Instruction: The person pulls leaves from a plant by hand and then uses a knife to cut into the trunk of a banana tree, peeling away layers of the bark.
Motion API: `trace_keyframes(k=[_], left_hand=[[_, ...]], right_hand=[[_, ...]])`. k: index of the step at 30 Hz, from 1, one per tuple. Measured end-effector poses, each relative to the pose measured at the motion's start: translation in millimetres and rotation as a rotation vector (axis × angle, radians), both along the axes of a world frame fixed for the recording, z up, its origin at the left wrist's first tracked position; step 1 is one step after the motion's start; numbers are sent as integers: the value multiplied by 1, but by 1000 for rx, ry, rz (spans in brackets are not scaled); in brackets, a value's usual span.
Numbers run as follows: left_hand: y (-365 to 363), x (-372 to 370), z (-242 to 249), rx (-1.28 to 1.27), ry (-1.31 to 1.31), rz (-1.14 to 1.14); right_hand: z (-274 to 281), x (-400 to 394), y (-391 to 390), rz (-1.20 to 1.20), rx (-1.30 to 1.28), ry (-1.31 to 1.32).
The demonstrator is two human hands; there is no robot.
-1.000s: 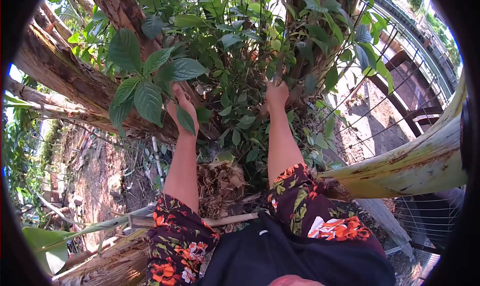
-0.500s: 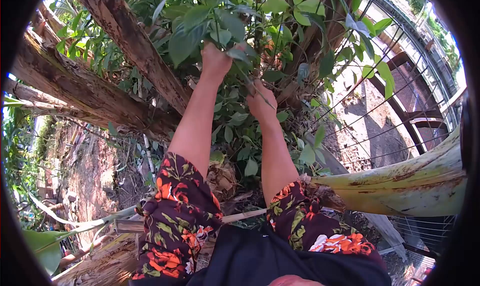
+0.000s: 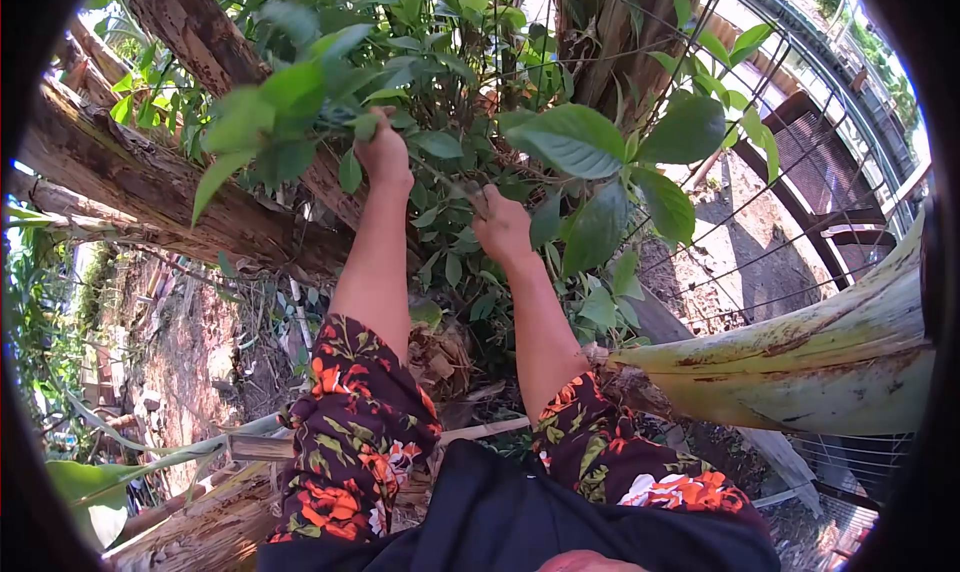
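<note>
My left hand is closed around a leafy stem, whose large green leaves spread up and to the left, blurred by motion. Lower and to the right, my right hand is closed at the other end of this stem, which slants down between the two hands. What lies inside the right fist is mostly hidden by its fingers. Broad leaves of the same bushy plant hang close to the right hand. Denser leaves fill the space beneath and between the forearms.
Thick brown trunks lean in from the left. A wire fence stands at the right, with a dark mesh panel beyond it. A pale green banana-like trunk crosses the right side, and a wooden board lies lower left.
My left hand has moved left and slightly down, swinging the leafy stem to the left. The right hand has shifted a little left and down. Broad leaves now show beside it.
</note>
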State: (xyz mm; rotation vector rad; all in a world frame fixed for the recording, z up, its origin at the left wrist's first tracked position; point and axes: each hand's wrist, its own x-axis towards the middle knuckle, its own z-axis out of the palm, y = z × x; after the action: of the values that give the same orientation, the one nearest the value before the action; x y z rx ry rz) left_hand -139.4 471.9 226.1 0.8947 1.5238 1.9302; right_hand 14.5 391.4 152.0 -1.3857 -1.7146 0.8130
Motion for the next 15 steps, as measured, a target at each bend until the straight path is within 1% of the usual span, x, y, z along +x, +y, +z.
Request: trace_keyframes(k=[1, 2, 3, 4, 5, 6, 8, 9, 10, 11, 12, 13, 14, 15], left_hand=[[-7, -2, 1, -1, -227, 6], [-13, -5, -2, -2, -222, 8], [-18, -8, -8, -37, -351, 44], [-20, -11, -13, -67, -482, 77], [-14, -19, -33, 11, -485, 35], [-11, -22, -33, 15, -491, 37], [-6, -28, -36, 73, -605, -42], [-6, -38, -34, -13, -733, -177], [-6, -38, -37, -16, -737, -171], [-19, -22, -14, 45, -720, -168], [-27, -16, -3, 106, -700, -164], [-15, -22, -13, 146, -702, -119], [-15, -24, -11, 148, -702, -110], [-15, -22, -9, 129, -637, -108]], right_hand=[[0, 0, -1, -13, -42, -30], [0, -1, -1, -25, -83, -61], [-9, -2, -3, -21, -87, -58], [-23, -4, -4, 9, 78, -1], [-32, -5, -6, 39, 244, 52], [-29, -9, -11, 42, 248, 47], [-23, -17, -25, -96, -167, 414], [-3, -10, -36, -88, 21, -112], [-10, -7, -34, -83, 16, -116], [-21, -4, -29, -63, -20, -62], [-29, -2, -25, -42, -55, -7], [-36, 1, -21, -20, -86, 48], [-26, 5, -24, -11, -88, 47], [-4, 11, -31, -115, -156, -96]])
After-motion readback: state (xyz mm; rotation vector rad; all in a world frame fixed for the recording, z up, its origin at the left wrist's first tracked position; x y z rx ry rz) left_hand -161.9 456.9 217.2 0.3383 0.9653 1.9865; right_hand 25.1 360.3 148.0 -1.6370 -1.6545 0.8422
